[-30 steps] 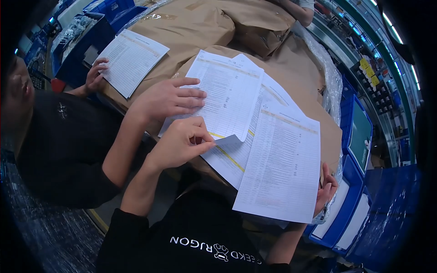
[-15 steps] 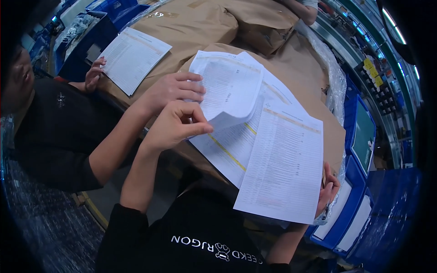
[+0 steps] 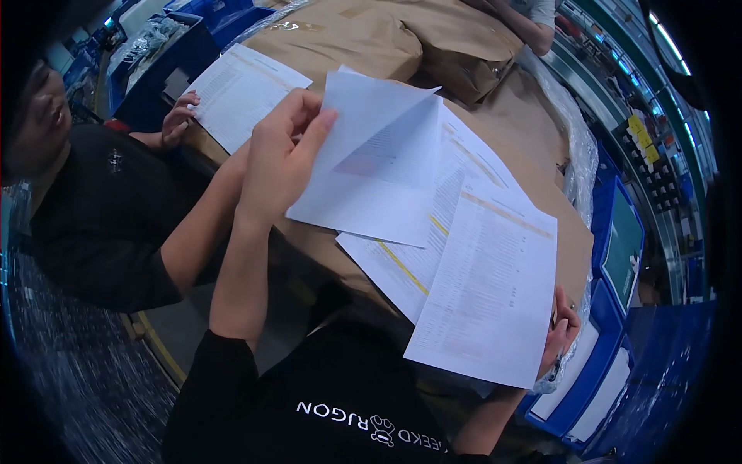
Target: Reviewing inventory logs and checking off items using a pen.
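My left hand [image 3: 280, 155] pinches a corner of a white paper sheet [image 3: 371, 201] between thumb and fingers. That sheet is lifted and folded over, its blank back showing on most of it. At the right, my right hand [image 3: 563, 329] grips the side edge of another printed sheet [image 3: 487, 286], fingers partly hidden behind it. Between the two lies a printed sheet with yellow highlighted lines [image 3: 398, 267], partly covered. One more printed sheet [image 3: 483, 158] shows behind these. The papers rest over a bulky load covered in brown paper [image 3: 533, 131].
A co-worker stands at my left, one hand [image 3: 179, 117] on a separate printed sheet [image 3: 243, 89]; their other forearm runs behind my left arm. Another person's arm [image 3: 525, 27] is at the far side. Blue bins [image 3: 607, 309] stand right, another blue bin [image 3: 154, 97] far left. Clear plastic wrap [image 3: 580, 170] edges the load.
My left hand has moved up and away, lifting the sheet's corner and turning it over. The co-worker's nearer hand, earlier on that sheet, is now hidden behind mine. My right hand keeps its hold.
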Demonstrator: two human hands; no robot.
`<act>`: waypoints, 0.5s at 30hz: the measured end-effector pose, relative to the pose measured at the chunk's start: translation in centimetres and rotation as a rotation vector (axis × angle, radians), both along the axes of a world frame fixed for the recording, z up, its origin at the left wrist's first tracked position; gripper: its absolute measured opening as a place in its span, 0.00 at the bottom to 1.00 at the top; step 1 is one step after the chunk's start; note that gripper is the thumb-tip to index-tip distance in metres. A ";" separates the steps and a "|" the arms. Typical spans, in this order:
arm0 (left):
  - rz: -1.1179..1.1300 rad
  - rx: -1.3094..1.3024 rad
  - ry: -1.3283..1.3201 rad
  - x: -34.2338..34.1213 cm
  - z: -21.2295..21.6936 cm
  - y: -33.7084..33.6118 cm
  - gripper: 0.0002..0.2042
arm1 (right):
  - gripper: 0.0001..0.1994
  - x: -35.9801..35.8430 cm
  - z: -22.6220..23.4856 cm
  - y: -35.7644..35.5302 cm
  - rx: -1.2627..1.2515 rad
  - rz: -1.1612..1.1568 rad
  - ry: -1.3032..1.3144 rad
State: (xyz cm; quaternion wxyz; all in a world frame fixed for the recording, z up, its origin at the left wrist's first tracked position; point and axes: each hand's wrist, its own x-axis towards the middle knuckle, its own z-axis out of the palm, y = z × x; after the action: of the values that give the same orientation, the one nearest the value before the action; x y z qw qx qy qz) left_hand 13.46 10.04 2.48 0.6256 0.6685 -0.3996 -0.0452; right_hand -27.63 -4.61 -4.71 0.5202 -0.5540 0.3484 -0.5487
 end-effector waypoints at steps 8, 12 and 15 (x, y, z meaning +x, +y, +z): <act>0.074 -0.041 -0.045 2.0 0.4 0.0 0.06 | 0.13 -0.2 -0.1 -0.2 -0.017 0.019 -0.022; 0.130 -0.010 -0.043 2.7 -0.2 0.3 0.07 | 0.14 -0.3 -0.2 -0.2 -0.004 0.011 -0.003; 0.151 -0.025 -0.044 3.2 -0.5 0.4 0.08 | 0.14 -0.3 -0.1 -0.1 -0.009 0.007 0.008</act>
State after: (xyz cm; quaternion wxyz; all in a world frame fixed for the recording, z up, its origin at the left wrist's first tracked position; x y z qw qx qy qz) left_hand 16.64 10.47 1.99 0.6265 0.6897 -0.3624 0.0217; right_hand -27.89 -4.71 -4.85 0.5183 -0.5597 0.3462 -0.5461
